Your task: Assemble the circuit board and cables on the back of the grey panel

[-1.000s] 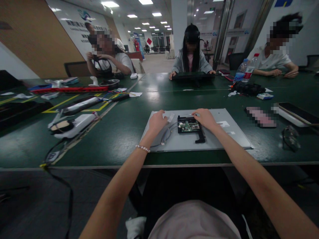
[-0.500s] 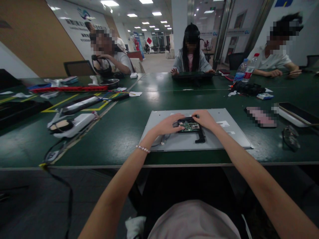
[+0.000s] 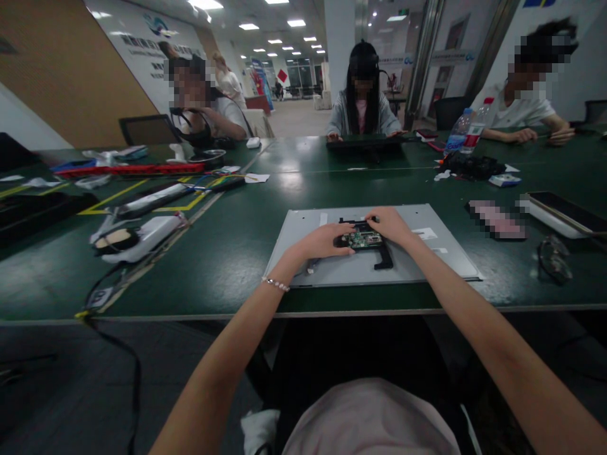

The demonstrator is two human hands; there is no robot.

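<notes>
A green circuit board (image 3: 364, 237) sits in a black plastic frame (image 3: 384, 258) with a foot-like arm extending toward me. Underneath lies a flat grey metal panel (image 3: 436, 266). My left hand (image 3: 325, 241) grips the frame's left side, fingers along the far part and thumb by the near corner. At the far right edge, my right hand (image 3: 389, 225) has its fingers closed on the frame; the fingertips partly hide that edge. A thin cable with a small connector (image 3: 311, 266) rests on the panel beneath my left wrist.
On the right lie a pink phone-shaped item (image 3: 496, 220), a white box-like device (image 3: 564, 218) and a clear crumpled-looking object (image 3: 554, 260). Two bottles (image 3: 465, 136) stand farther back. White devices (image 3: 147, 237) and cables occupy the left. Several people sit across the table.
My left hand has shifted slightly right and its fingers lie flatter along the frame, showing more of its far edge. The frame has moved slightly right. My right hand stays nearly in place.
</notes>
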